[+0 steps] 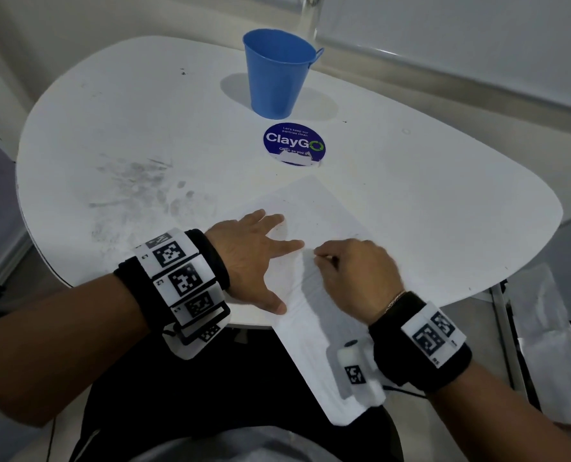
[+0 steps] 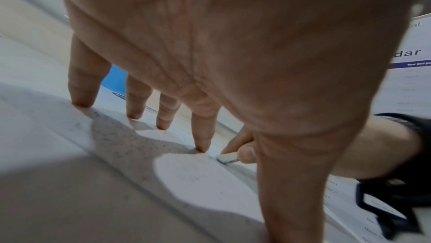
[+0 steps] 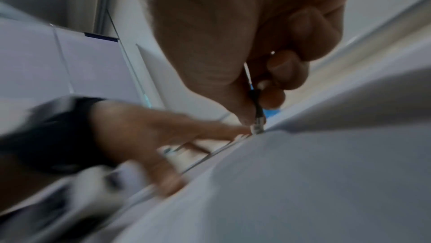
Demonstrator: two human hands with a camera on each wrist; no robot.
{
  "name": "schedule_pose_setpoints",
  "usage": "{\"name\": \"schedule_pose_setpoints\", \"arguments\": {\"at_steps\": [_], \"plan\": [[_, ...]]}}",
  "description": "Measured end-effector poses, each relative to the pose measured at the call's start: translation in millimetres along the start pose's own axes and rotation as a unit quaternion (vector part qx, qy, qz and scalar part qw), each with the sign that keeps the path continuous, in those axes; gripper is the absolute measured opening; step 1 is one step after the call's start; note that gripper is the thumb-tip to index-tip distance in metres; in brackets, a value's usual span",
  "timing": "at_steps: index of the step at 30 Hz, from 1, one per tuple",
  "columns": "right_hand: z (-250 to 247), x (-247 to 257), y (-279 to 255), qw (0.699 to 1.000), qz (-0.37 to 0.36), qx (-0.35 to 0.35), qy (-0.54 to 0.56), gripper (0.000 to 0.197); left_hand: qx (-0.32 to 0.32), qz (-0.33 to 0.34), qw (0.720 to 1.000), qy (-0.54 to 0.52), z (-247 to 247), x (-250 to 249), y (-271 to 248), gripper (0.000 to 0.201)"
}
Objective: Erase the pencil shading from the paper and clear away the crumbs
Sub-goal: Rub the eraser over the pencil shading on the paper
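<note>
Head view: my left hand [image 1: 255, 258] lies flat with fingers spread on the paper [image 1: 314, 208], pinning it so it cannot slide on the counter [image 1: 144, 111] while my right hand [image 1: 350, 271] rubs; a blue cup [image 1: 279, 75] stands well apart, likely for crumbs. Left wrist view: my fingertips [image 2: 201, 147] press down just beside the eraser [image 2: 227, 158], keeping the sheet taut there. Right wrist view, blurred: my right fingers [image 3: 271, 97] are clamped on the eraser's dark holder, its tip touching the paper.
</note>
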State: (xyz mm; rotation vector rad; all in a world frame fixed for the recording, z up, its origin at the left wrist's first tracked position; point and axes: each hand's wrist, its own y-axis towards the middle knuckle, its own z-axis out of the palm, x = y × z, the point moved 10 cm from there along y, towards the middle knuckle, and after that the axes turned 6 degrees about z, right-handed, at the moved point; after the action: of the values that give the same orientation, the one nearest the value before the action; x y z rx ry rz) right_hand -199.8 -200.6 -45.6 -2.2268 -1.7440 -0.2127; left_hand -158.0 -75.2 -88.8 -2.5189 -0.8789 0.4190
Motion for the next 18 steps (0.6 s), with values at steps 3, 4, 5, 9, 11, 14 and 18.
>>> {"name": "schedule_pose_setpoints", "arguments": {"at_steps": [3, 4, 5, 9, 11, 14, 18], "plan": [[14, 23, -16, 0.997, -0.049, 0.046, 0.032, 0.02, 0.003, -0.001, 1.0, 0.007, 0, -2, 0, 0.11], [11, 19, -11, 0.998, -0.041, 0.043, 0.028, 0.019, 0.003, -0.002, 1.0, 0.007, 0, -1, 0, 0.11], [7, 10, -4, 0.999, -0.024, 0.032, 0.018, 0.02, 0.003, -0.004, 1.0, 0.007, 0, -1, -1, 0.11], [-3, -6, 5, 1.0, 0.008, -0.015, 0.011, 0.023, 0.003, -0.003, 1.0, 0.004, 1, 0, 0, 0.11], [11, 16, -9, 0.999, -0.041, 0.02, 0.029, 0.022, 0.004, -0.002, 1.0, 0.005, 1, 0, 0, 0.11], [13, 16, -8, 0.997, -0.046, 0.041, 0.044, 0.02, 0.006, -0.002, 1.0, 0.005, 0, -1, 0, 0.11], [-6, -21, 13, 0.999, 0.023, -0.035, 0.025, 0.022, 0.004, -0.004, 1.0, 0.004, 0, 0, -2, 0.11]]}}
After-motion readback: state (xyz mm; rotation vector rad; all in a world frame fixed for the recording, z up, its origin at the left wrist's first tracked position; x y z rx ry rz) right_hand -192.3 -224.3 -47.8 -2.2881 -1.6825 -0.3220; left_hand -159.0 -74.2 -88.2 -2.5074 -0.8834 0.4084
